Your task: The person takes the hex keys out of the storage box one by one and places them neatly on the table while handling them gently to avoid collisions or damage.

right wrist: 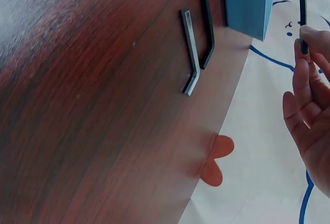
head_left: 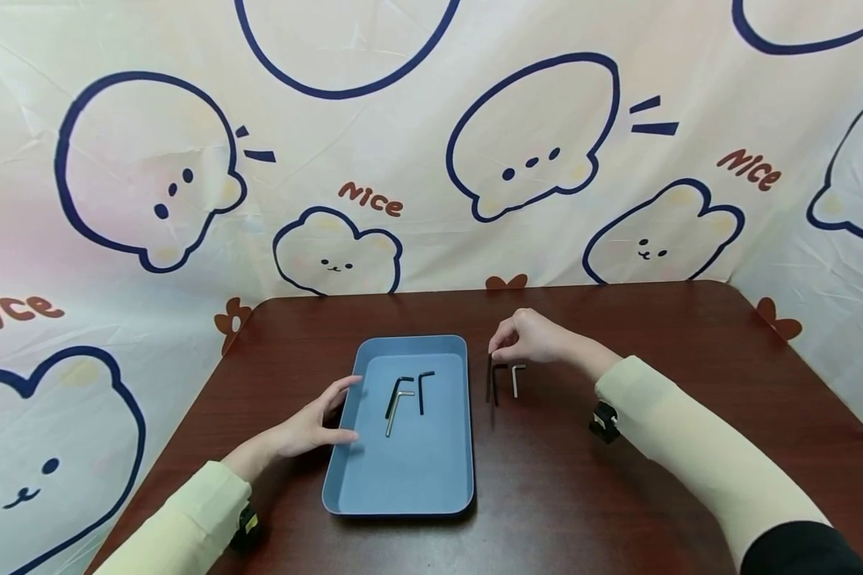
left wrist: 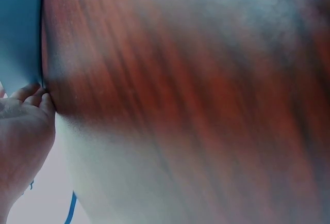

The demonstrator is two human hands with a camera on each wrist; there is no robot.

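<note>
My right hand (head_left: pixel 528 337) pinches a black hex key (right wrist: pixel 302 2) between thumb and fingertips; its long arm hangs down above the table. Just beside it on the tabletop lie another black hex key (head_left: pixel 495 387) and a short silver hex key (right wrist: pixel 191 48). My left hand (head_left: pixel 309 423) rests at the left rim of a blue tray (head_left: pixel 403 487), thumb and fingers spread apart along the edge. Inside the tray lie two black hex keys (head_left: pixel 421 395) and a brass-toned one (head_left: pixel 393 415), which lies close against the left black key.
The dark brown wooden table (head_left: pixel 582 511) carries the tray near its middle. Behind and beside it hangs a pale cloth (head_left: pixel 417 160) printed with blue-outlined bears. A black device (head_left: pixel 604 422) is strapped at my right wrist.
</note>
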